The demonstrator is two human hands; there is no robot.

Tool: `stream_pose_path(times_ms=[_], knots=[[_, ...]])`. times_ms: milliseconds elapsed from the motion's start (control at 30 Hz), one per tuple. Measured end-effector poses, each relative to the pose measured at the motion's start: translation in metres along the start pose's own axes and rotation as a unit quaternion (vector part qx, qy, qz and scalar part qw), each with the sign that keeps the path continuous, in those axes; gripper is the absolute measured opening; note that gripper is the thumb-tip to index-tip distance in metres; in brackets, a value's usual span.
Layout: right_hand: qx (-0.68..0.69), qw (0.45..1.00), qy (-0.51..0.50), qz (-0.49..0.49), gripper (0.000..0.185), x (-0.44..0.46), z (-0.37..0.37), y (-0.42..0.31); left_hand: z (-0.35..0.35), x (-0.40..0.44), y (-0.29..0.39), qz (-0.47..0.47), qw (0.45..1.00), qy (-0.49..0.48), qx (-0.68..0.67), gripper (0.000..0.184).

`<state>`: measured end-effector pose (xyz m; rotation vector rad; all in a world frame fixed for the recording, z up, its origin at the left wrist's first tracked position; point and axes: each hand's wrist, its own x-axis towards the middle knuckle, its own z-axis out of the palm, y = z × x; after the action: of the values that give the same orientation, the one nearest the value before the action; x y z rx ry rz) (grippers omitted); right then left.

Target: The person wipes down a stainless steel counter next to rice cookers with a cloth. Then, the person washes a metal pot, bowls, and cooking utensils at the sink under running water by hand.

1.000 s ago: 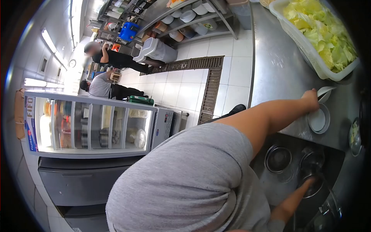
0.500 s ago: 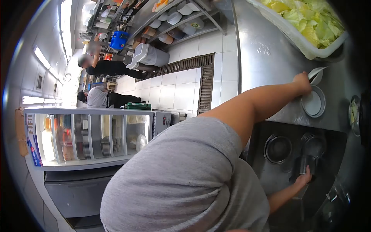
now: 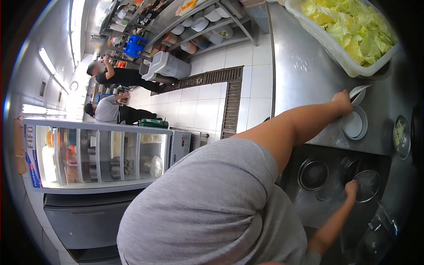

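Observation:
My right hand (image 3: 342, 104) is closed around the handle of a white scoop (image 3: 360, 93), just beside a round bowl with a white inside (image 3: 353, 124) on the steel counter (image 3: 300, 79). Lower in the view, my left hand (image 3: 351, 188) grips the rim of a round metal container (image 3: 367, 186) over the dark sink (image 3: 304, 212), and the container's open mouth shows. Two other round metal containers, one at the left (image 3: 313, 175) and one nearer my hand (image 3: 349, 168), sit in the sink.
A white basket of cut lettuce (image 3: 353, 33) stands on the counter, and a faucet (image 3: 386, 218) is beside the sink. A glass bowl (image 3: 402, 137) lies at the right. Two co-workers (image 3: 128, 76) (image 3: 108, 109) stand beyond a display fridge (image 3: 97, 154).
My left hand has turned the metal container so its mouth faces the camera, and moved it slightly right. My right hand still holds the scoop. One co-worker's arm has risen.

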<state>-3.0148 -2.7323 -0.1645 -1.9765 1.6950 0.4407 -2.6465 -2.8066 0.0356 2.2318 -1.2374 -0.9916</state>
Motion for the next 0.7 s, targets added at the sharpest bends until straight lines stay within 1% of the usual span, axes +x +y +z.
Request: stream_pose_path(times_ms=[33,67,167,267,300,333,367,467,567,667,700], knots=[[-0.016,1.000,-0.011,-0.024,0.027,-0.011,-0.014,-0.014,-0.001,0.000,0.000,0.003,1.000,-0.002,-0.003,0.044],[-0.032,0.999,-0.007,0.006,0.028,-0.021,-0.037,-0.023,-0.002,0.000,0.000,0.006,1.000,-0.005,-0.005,0.045],[-0.020,0.999,-0.011,0.031,0.031,-0.044,-0.071,-0.055,-0.001,-0.002,-0.002,0.007,1.000,-0.003,-0.008,0.045],[-0.154,0.978,-0.138,0.007,0.029,0.007,0.001,0.031,0.003,0.004,-0.005,0.016,1.000,0.005,-0.002,0.044],[-0.046,0.982,-0.159,0.093,0.030,-0.004,-0.007,0.026,0.005,0.005,-0.005,0.019,1.000,0.005,-0.002,0.044],[0.063,0.966,-0.177,0.177,0.032,-0.033,-0.029,0.005,0.004,0.004,-0.004,0.019,1.000,0.007,-0.005,0.044],[0.170,0.932,-0.191,0.257,0.034,-0.050,-0.045,-0.008,0.003,0.002,-0.003,0.019,1.000,0.008,-0.006,0.044],[0.114,0.912,-0.334,0.208,0.047,-0.046,-0.046,0.016,0.003,0.000,-0.004,0.024,1.000,0.014,-0.006,0.043],[0.283,0.900,-0.245,0.226,0.050,-0.048,-0.018,0.047,0.003,-0.002,-0.003,0.031,0.999,0.018,-0.003,0.041],[0.374,0.866,-0.217,0.252,0.046,-0.025,-0.022,0.056,0.002,-0.002,-0.003,0.034,0.999,0.020,-0.005,0.041],[0.357,0.876,-0.219,0.240,0.044,-0.022,-0.037,0.043,0.002,-0.003,-0.004,0.034,0.999,0.020,-0.008,0.041]])
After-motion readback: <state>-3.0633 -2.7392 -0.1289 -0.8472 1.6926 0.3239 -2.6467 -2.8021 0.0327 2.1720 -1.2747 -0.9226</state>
